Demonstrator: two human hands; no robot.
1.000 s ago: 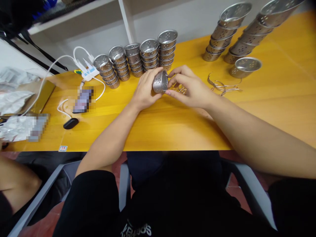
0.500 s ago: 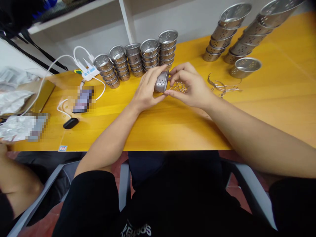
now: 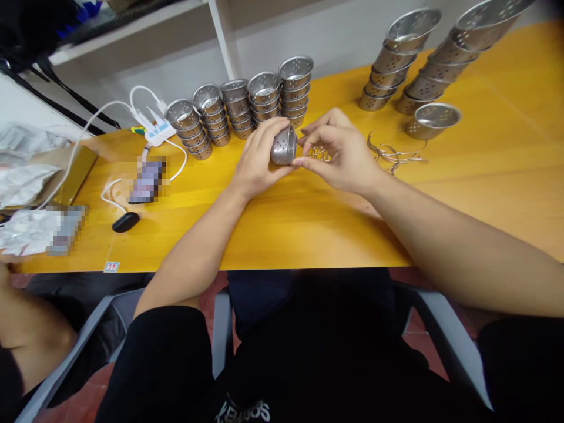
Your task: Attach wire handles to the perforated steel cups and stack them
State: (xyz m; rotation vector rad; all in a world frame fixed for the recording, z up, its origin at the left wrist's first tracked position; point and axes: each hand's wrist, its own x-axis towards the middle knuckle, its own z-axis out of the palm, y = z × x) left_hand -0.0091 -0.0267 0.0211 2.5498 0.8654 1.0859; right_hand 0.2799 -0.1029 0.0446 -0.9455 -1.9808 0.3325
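A small perforated metal cup lies tilted on its side in my left hand, whose fingers and thumb wrap round it. Its mouth faces my right hand. That hand's fingers are curled at the rim, pinching what looks like a thin bent wire, mostly hidden by the fingertips. Just behind the right fingers, several wire loops rest on the table. More curved wires lie loose to the right of that hand. A single perforated cup stands upright beyond them.
Stacks of perforated cups line the table's back edge. Taller, leaning stacks stand at the back right. On the left are a white power strip with cables, a phone, a black case and plastic bags. Someone's arm shows at far left.
The cup has been turned slightly back and forth in my left hand. My right fingers stay at its rim, and the wire seen there earlier is now more hidden.
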